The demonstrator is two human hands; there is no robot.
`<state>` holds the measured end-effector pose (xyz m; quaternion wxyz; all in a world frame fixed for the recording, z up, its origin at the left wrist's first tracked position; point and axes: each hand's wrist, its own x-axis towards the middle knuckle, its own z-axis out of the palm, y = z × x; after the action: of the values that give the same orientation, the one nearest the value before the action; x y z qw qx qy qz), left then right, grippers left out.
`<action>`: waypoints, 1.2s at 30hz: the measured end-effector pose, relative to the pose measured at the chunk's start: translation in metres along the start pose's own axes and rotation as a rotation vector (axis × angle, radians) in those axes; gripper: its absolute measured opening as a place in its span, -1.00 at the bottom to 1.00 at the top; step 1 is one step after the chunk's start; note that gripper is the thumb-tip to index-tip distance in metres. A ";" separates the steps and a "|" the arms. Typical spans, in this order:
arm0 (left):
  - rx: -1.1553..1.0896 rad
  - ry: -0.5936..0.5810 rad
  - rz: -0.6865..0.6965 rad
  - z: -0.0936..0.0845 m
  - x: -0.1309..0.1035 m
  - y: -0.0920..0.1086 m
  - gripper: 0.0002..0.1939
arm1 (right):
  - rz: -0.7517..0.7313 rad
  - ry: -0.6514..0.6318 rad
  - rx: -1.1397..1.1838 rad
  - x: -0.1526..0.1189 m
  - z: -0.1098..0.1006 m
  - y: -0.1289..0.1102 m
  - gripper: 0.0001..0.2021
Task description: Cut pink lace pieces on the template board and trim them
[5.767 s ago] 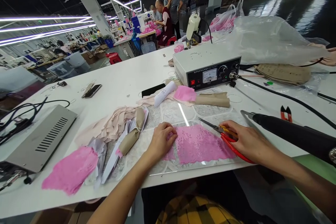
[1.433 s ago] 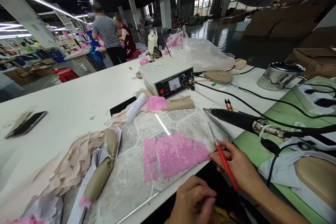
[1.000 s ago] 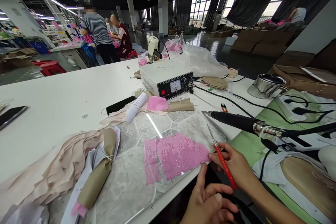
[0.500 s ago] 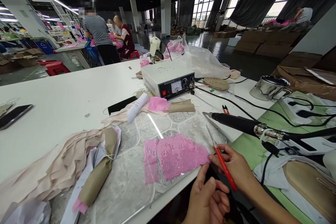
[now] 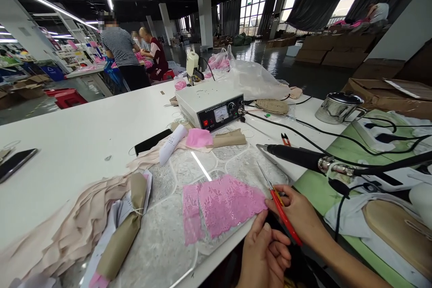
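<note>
A piece of pink lace (image 5: pixel 229 204) lies on the clear-covered, stone-patterned mat (image 5: pixel 162 234), with a narrower pink strip (image 5: pixel 192 216) along its left side. My right hand (image 5: pixel 293 211) is closed around red-handled snips (image 5: pixel 285 218), their slim metal blades pointing up and away over the mat. Fingertips of that hand also meet the right corner of the lace. Just below, at the table's edge, my left hand (image 5: pixel 265 252) has its fingers loosely bent and apart, the index fingertip near the lace corner; nothing shows in its palm.
A black pen-shaped tool (image 5: pixel 297 155) with a cable lies beyond my right hand, in front of a white control box (image 5: pixel 209 103). Rolled fabric (image 5: pixel 121 238) and beige strips (image 5: pixel 77 216) lie left. A glass mug (image 5: pixel 339 108) stands right. Co-workers (image 5: pixel 119 49) are in the background.
The view has shifted slightly, so the table things appear a little further left. Both hands keep nearly the same pose by the lace corner; a yellow part of the snips now shows more clearly.
</note>
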<state>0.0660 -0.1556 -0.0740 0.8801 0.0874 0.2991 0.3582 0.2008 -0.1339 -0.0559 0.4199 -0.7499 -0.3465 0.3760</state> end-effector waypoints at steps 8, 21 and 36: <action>-0.016 0.035 0.009 -0.003 0.005 -0.006 -0.21 | 0.040 0.015 0.115 -0.002 0.003 -0.005 -0.46; 0.025 0.178 0.111 0.012 -0.001 -0.009 -0.47 | 0.080 -0.042 0.170 -0.020 -0.006 0.006 -0.40; -0.119 0.292 0.197 0.027 0.000 -0.013 -0.66 | 0.008 -0.095 0.132 -0.033 -0.016 0.031 -0.51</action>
<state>0.0899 -0.1640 -0.0567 0.7915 0.0112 0.3921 0.4686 0.2047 -0.1798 -0.0688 0.4501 -0.7030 -0.3376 0.4350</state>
